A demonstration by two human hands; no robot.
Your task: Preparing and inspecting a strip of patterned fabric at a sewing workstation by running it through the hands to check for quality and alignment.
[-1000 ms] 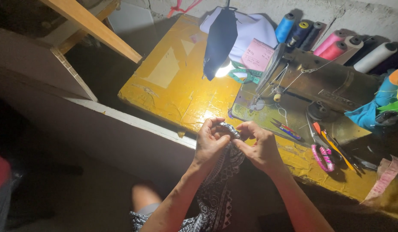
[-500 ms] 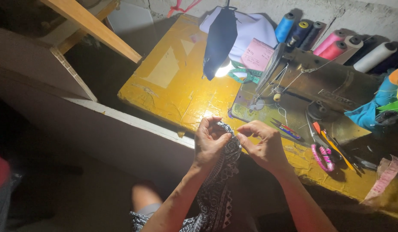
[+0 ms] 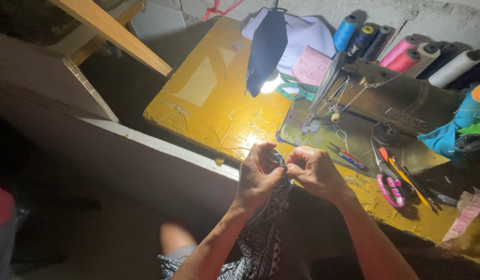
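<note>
My left hand (image 3: 258, 173) and my right hand (image 3: 315, 171) meet at the near edge of a yellow sewing table (image 3: 209, 103). Both pinch the top of a black-and-white patterned cloth (image 3: 263, 233) that hangs down between my forearms toward my lap. The fingertips of the two hands almost touch over the cloth's edge. Just beyond them stands an old sewing machine (image 3: 385, 109) with thread running to its needle area.
Scissors with pink-wrapped handles (image 3: 390, 181) and small tools lie right of my hands. A lit lamp with a dark shade (image 3: 266, 52) hangs over the table. Several thread cones (image 3: 406, 52) line the back wall. A wooden beam (image 3: 110, 31) crosses top left.
Both hands stay at the table edge on the cloth; the fingers have shifted slightly, the right hand closing nearer to the left.
</note>
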